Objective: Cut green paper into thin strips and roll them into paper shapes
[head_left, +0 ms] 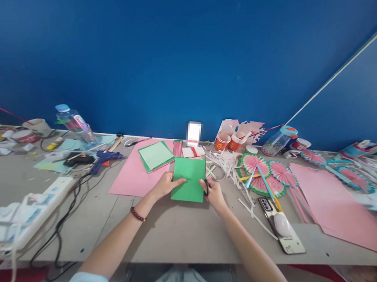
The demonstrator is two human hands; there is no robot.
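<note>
A square sheet of green paper (189,190) is held up over the middle of the table, between my two hands. My left hand (165,186) pinches its left edge, thumb lying on the front face. At the right edge, my right hand (215,194) grips the sheet and also has black-handled scissors (206,186) hooked in its fingers; their blades are mostly hidden. Behind and to the left, a pale green square (157,155) rests on darker green paper (145,164), on top of a large pink sheet (128,180).
White paper strips (223,161), red paper cups (222,142) and pink-and-green pleated fans (268,185) lie to the right, with a phone (289,244) near the front. On the left are a blue glue gun (105,157), a power strip (51,197), cables and a bottle (77,122).
</note>
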